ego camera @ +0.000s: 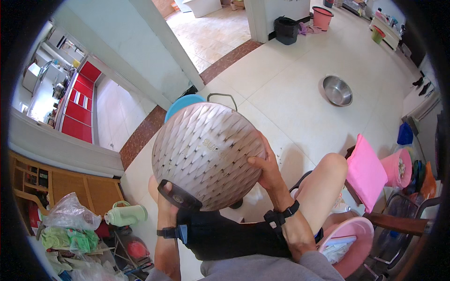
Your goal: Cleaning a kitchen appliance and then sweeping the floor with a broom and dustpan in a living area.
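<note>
A round metal lid-like piece of an electric appliance (211, 154), with a raised scale pattern and the maker's name Supor, is held tilted over my lap. My left hand (170, 200) grips its dark handle at the lower left, thumb on top. My right hand (269, 165) grips the right rim, thumb on the patterned face and the fingers hidden behind it. A curved dark metal bar (225, 95) shows beyond the far rim; what it belongs to is hidden. Behind the piece, a blue basin (182, 103) is partly covered.
A steel bowl (337, 90) stands on the tiled floor ahead. To the right are a pink cushion (367, 172) and a pink bin (351, 242) holding waste. At the left lie a green thermos flask (126, 214) and plastic bags (72, 214). A black bin (286, 31) stands by the wall.
</note>
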Tool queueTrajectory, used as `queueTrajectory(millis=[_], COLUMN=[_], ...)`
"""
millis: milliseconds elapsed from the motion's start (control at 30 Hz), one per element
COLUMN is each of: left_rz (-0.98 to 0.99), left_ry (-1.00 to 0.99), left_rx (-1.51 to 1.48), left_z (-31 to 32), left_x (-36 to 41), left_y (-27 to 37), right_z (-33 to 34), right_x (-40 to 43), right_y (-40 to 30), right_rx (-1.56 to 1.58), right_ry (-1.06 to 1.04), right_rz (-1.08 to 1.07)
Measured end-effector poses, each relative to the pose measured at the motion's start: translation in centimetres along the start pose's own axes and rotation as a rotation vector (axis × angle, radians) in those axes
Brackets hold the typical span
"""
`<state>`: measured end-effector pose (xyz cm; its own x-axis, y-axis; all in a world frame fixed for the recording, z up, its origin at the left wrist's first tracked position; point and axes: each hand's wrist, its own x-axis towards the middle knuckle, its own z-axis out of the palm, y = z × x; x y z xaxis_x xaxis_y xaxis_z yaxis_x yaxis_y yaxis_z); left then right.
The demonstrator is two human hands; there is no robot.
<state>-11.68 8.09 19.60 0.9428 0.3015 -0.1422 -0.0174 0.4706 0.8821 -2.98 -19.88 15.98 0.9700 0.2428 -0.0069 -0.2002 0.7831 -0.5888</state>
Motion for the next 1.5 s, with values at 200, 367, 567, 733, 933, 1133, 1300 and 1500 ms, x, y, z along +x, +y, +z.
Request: queueTrajectory(millis=[200,367,567,733,933,1133,1300,1500], left_rz=[0.031,-0.026,-0.05,-0.065,-0.077,-0.091,-0.223,-0.133], left_ry=[-0.016,0.09,0.105,0.152,0.155,0.143,-0.024,-0.105], left_rx=[0.088,0.056,0.093,0.022,-0.044,0.016,-0.066,-0.03], left_z=[-0.2,-2.2,-7.7,-8.7,-8.2,-5.9,-6.5,1.4], left_x=[0.0,0.3,1.7,2.0,2.1,1.5,1.4,-1.4], left_y=[0.0,-1.7,-3.1,-3.3,-3.3,-2.3,0.8,2.2], right_z=[0.0,-0.1,0.4,0.2,0.1,1.5,6.7,10.3], right_x=[0.0,-0.1,-0.2,-0.3,-0.5,-1.2,-1.6,-1.5], right_y=[-0.4,-1.1,-1.5,-1.4,-1.3,-1.3,-1.9,-2.7], right_rx=[-0.048,-0.069,-0.083,-0.128,-0.197,-0.253,-0.305,-0.36], right_ry=[-0.03,-0.047,-0.075,-0.084,-0.096,-0.181,-0.236,-0.343], right_rz=[-0.018,-0.029,-0.025,-0.024,-0.014,-0.072,-0.17,-0.16])
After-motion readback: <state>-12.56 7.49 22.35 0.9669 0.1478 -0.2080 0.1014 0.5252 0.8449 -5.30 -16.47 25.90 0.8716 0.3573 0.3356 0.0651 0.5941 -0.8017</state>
